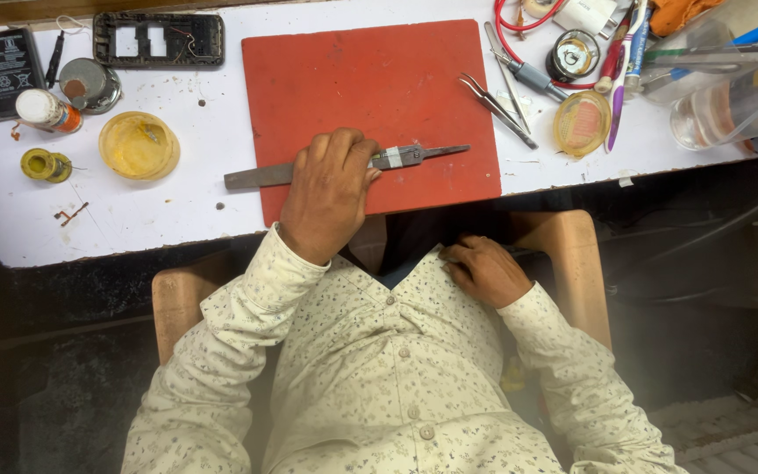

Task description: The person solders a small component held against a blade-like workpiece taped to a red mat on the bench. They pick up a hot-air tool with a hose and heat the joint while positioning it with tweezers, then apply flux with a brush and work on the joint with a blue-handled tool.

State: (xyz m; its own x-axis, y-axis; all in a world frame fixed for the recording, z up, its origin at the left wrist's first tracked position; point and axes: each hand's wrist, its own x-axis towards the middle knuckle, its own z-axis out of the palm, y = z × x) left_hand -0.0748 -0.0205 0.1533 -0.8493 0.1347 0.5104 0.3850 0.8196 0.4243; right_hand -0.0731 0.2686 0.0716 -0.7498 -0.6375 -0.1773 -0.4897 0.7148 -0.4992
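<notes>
left hand (328, 195): closed over a flat metal file (261, 175) on the red mat (370, 79), frame centre
right hand (484, 269): curled at the shirt, holds nothing visible
risk: one-hand hold; file may skid off mat toward the yellow dish (139, 145) at left

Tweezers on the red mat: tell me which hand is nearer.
Left. The left hand rests on the mat, left of the tweezers; the right hand is off the table, at the shirt.

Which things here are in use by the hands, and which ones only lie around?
In use:
left hand
flat metal file
red mat

Lying about:
tweezers
yellow dish
phone frame
battery
right hand, resting at the shirt
</notes>
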